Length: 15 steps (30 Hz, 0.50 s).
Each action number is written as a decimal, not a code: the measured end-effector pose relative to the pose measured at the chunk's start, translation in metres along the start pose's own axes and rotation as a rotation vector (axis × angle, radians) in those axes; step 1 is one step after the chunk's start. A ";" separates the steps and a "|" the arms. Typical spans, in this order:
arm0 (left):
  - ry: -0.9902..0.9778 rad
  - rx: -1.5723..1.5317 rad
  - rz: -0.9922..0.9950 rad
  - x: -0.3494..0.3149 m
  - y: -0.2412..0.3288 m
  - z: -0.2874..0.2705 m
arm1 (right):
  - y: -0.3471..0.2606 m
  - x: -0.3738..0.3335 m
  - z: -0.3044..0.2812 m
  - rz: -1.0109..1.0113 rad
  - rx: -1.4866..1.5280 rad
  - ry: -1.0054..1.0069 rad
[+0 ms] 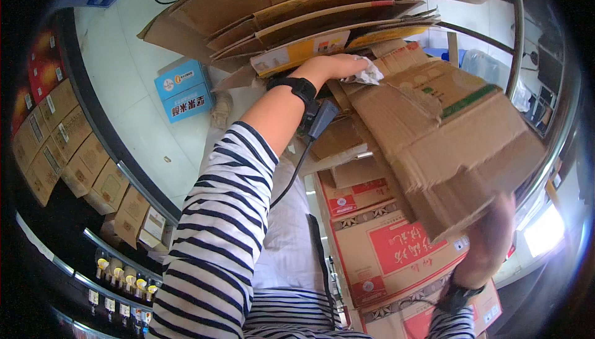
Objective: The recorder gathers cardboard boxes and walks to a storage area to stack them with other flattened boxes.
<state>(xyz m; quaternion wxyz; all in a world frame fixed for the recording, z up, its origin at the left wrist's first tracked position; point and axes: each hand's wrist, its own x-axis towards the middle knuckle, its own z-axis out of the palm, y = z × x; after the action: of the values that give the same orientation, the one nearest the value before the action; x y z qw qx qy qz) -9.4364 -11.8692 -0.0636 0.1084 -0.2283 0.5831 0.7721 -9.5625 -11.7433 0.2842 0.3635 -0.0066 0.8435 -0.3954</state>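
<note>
My left hand (341,67) is closed around a crumpled white cloth or tissue (367,73), at the far edge of a flattened brown cardboard box (446,115). That box has a green stripe and lies tilted, its near flap bent and torn. By the near right edge of the flap is my right hand (493,230), smeared by motion, so whether its fingers grip the cardboard cannot be told. Beyond my left hand stand several folded cardboard sheets (310,26), leaning together on edge. Both wrists wear dark bands, and a black cable runs from the left one.
Brown cartons with red panels (396,246) are stacked under the flattened box. A curved metal rail (515,35) bounds the right side. On the pale floor sits a blue box (184,91). Shelves with brown cartons (80,159) and several small bottles (127,283) line the left.
</note>
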 end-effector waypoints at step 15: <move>0.304 -0.213 -0.131 -0.020 -0.116 -0.023 | -0.082 0.192 0.134 -0.129 -0.522 -1.065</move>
<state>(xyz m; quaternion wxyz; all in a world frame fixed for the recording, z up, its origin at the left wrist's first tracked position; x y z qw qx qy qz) -9.3639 -11.8551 -0.1578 0.0443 -0.3899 0.4916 0.7774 -9.6434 -11.9459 0.1654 0.6981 -0.3443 0.6123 -0.1387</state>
